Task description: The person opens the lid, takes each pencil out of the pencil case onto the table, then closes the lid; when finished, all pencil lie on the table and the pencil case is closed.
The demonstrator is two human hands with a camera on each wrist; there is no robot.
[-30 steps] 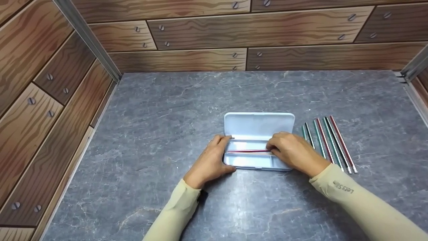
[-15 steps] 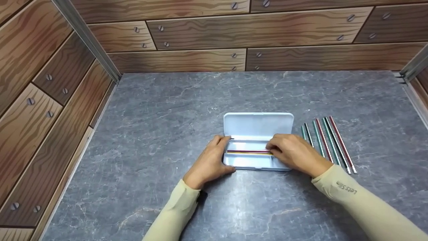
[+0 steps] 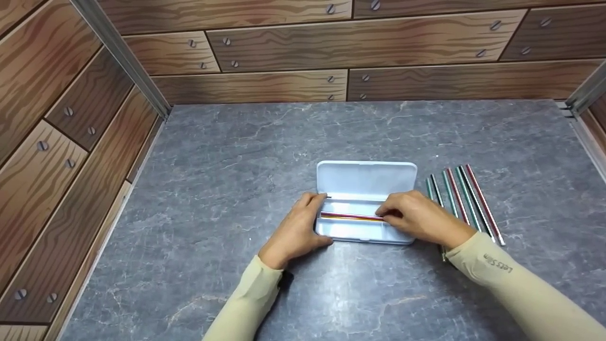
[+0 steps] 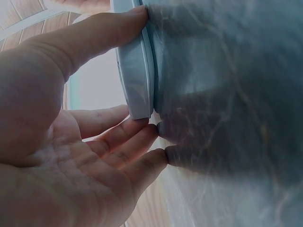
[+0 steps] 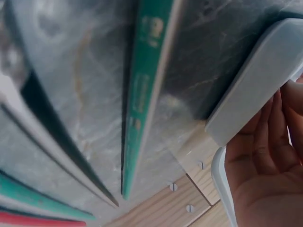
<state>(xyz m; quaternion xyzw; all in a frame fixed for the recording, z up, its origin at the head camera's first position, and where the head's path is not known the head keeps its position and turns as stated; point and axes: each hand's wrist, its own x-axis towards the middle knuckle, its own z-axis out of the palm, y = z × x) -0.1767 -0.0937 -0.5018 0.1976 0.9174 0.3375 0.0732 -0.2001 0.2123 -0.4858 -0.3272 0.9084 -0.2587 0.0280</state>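
Note:
A pale blue-white pencil case (image 3: 367,179) lies on the table with its lid raised at the back. My left hand (image 3: 296,229) grips the case's left end, thumb at the front edge and fingers at the hinge side. In the left wrist view the thumb presses the case wall (image 4: 135,80). Red and yellow pencils (image 3: 350,216) lie lengthwise side by side in the case. My right hand (image 3: 421,218) reaches over the right end and pinches the pencils there; its fingers hide their right ends. The right wrist view shows the case's end wall (image 5: 260,80), with the fingertips behind it.
To the right of the case, several green, black and red pencils (image 3: 473,203) lie in a slanted row, partly under the right forearm. A green pencil (image 5: 147,85) is close to the right wrist camera. Wood-patterned walls (image 3: 284,49) border the grey marbled table (image 3: 236,151).
The red and yellow pencils, slightly spread at first, now lie together along the case. My right hand has shifted slightly toward me. My left hand keeps its place.

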